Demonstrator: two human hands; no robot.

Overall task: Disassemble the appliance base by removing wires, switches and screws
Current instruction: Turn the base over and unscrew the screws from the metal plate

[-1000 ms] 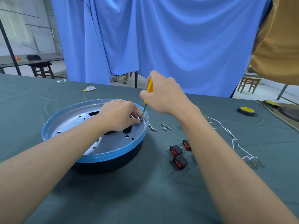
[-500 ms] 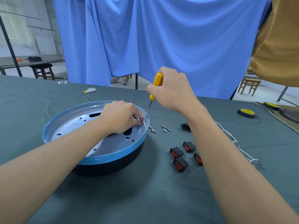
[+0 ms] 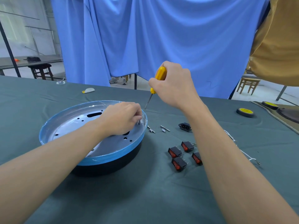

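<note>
Centrally, the appliance base (image 3: 113, 156) is seen resting on the green-covered table (image 3: 145, 199), left of middle, with its blue-rimmed metal plate turned upward. At the plate's right edge a slim screw (image 3: 139, 123) is stood upright and is pinched at its top by the curled fingertips of the left hand (image 3: 123, 120). The screwdriver (image 3: 160, 74) is gripped by its yellow handle in the closed right hand (image 3: 175, 86), and its tip is held in the air just beyond the rim, apart from the screw. Several holes and slots in the plate are shown vacant. Just beside the base, to its right, loose fasteners (image 3: 165, 128) are laid on the cloth; a black power socket (image 3: 184, 126) is set near them, and four rocker switches (image 3: 178, 164) with red faces are grouped nearer the viewer. A white wire (image 3: 231, 136) is trailed farther right, partly hidden by the right forearm. The task is therefore judged to be well advanced: wire, switches and some screws are out, and the pinched screw appears loose enough to be drawn out by hand. Whether more screws are left under the left hand or inside the body cannot be told. A tape roll (image 3: 245, 112) is placed at the far right, and a blue curtain (image 3: 161, 38) is hung behind the table.
</note>
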